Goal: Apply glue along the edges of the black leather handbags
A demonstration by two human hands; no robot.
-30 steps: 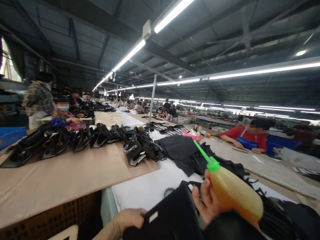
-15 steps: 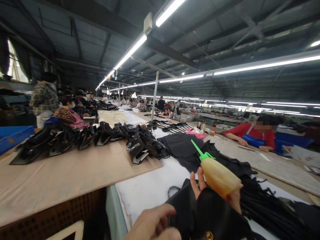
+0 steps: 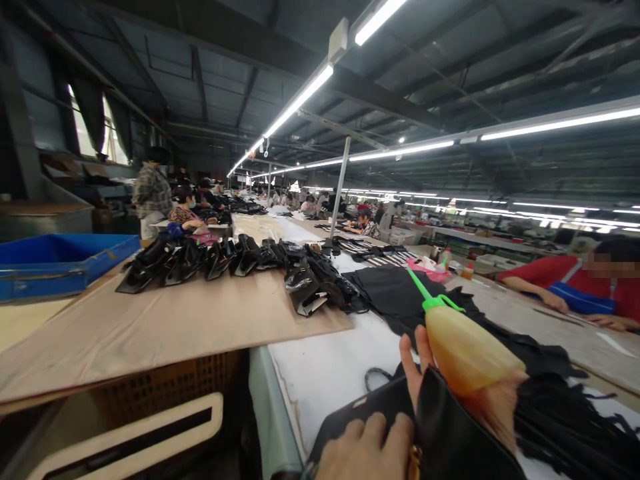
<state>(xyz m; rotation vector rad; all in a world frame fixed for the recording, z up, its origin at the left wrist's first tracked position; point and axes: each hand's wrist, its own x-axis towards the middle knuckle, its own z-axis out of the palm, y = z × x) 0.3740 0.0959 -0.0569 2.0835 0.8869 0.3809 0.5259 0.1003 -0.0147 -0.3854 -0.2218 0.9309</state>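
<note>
My right hand [image 3: 487,400] is closed round a soft yellow squeeze bottle [image 3: 463,347] with a green cap and long green nozzle pointing up and left. The same hand also presses against a black leather bag piece [image 3: 450,433] at the bottom of the view. My left hand [image 3: 367,450] lies on the near edge of that black piece, fingers curled over it, beside a small gold fitting. Both hands are at the near end of a white-covered table [image 3: 325,367].
A row of black leather pieces [image 3: 240,260] lies on a brown board [image 3: 150,320]. Black cut fabric [image 3: 390,293] and black straps [image 3: 565,413] cover the table at right. A blue crate [image 3: 55,263] stands left. A person in red [image 3: 570,287] works opposite; several others sit farther back.
The view has swung left, bringing the blue crate in. My left hand has slid onto the black piece; the bottle stays in my right hand, slightly to the right.
</note>
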